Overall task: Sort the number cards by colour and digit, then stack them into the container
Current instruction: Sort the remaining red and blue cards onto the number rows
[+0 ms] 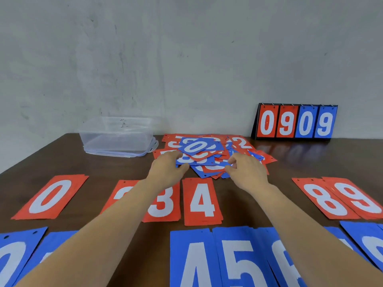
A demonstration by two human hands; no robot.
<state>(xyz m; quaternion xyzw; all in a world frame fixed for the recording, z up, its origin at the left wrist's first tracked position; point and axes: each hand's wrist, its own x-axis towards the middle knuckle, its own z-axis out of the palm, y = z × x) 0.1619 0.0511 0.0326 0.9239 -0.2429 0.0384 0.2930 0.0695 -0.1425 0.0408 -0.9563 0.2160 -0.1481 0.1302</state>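
Observation:
A loose pile of red and blue number cards [209, 154] lies mid-table, a blue 0 card [196, 146] on top. My left hand [167, 168] reaches into the pile's left edge and its fingers pinch a blue card there. At the pile's right side, my right hand [246, 169] curls its fingers on the cards. Sorted red cards lie in a row: 0 [50, 196], 3 [163, 201], 4 [202, 200], 8 [325, 200], 9 [358, 196]. Blue cards 4 [192, 259] and 5 [240, 259] lie nearest me. The clear plastic container [116, 137] stands at the back left.
A black flip scoreboard [295, 122] reading 0909 stands at the back right against the wall. More blue cards lie at the near left [14, 257] and near right [369, 245]. The dark wooden table [116, 168] shows between the rows.

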